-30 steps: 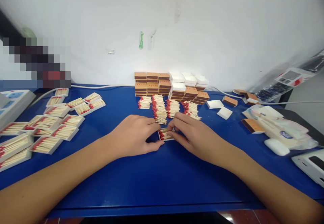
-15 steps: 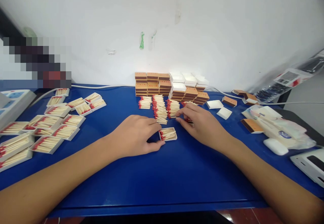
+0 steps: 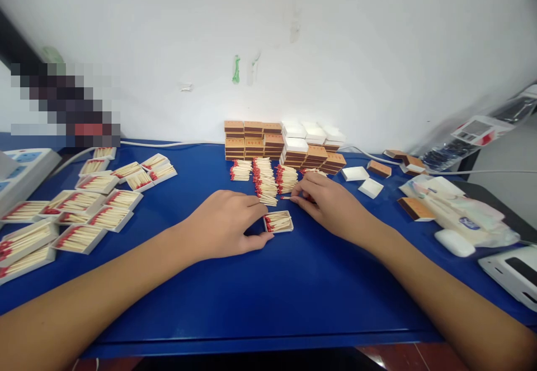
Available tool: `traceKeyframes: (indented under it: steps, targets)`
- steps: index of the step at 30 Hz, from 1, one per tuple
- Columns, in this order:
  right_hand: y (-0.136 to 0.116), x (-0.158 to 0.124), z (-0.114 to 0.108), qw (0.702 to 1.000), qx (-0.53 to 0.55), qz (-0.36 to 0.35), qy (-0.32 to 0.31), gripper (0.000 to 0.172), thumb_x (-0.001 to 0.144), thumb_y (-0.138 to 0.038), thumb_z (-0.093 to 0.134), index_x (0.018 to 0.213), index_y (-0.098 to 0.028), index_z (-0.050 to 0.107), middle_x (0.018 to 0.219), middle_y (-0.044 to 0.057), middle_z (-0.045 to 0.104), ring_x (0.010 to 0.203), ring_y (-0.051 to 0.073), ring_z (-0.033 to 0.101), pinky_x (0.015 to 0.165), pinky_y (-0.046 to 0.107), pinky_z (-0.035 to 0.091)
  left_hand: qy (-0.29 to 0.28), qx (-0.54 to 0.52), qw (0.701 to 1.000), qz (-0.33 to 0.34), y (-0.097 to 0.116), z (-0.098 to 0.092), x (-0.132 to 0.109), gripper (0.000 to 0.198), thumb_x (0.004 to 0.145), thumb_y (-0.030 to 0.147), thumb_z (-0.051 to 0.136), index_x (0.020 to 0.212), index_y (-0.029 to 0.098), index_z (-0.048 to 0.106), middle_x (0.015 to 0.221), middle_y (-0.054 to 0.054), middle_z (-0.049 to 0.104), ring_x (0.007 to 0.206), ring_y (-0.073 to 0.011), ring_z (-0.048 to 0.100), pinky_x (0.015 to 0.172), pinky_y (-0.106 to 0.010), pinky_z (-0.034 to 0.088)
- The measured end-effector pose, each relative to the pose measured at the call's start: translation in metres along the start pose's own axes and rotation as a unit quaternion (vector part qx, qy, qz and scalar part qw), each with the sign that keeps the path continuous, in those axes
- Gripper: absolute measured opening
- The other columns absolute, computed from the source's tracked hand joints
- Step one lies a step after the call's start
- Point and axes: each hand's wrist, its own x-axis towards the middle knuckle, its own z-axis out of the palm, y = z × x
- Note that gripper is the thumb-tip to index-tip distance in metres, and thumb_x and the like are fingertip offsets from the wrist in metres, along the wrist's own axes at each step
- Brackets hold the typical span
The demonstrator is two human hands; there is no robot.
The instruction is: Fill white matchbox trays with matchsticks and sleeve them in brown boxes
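Observation:
Red-tipped matches lie in a small white matchbox tray on the blue table. My left hand steadies the tray at its left end, the thumb at the near corner and the fingers at the far corner. Between thumb and forefinger, my right hand pinches a match, its red head pointing left, just above the tray. Loose matches lie in rows beyond: a short row, a long one and another. A further pile is partly hidden behind my right hand.
Stacked brown matchboxes and white trays stand against the wall. Several filled trays spread across the left. To the right are two white trays, brown boxes, a tissue pack and a bottle.
My right hand has drawn slightly back from the match rows and now has a match in its pinch. My left hand and the tray have stayed in place.

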Motion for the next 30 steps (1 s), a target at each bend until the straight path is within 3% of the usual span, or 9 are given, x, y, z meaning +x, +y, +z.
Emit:
traceKeyframes:
  steps: [30]
  targets:
    - [-0.007,-0.005,-0.007,0.999,-0.038,-0.008,0.014,0.011,0.106,-0.022,0.052,0.097,-0.021,0.058,0.101,0.011,0.063,0.094,0.028,0.062,0.080,0.040,0.052,0.000,0.002,1.000,-0.016,0.000,-0.003,0.001,0.027,0.099,0.044,0.065,0.101,0.018,0.076,0.080,0.001,0.071,0.070,-0.0172,0.068,0.062,-0.032,0.042]
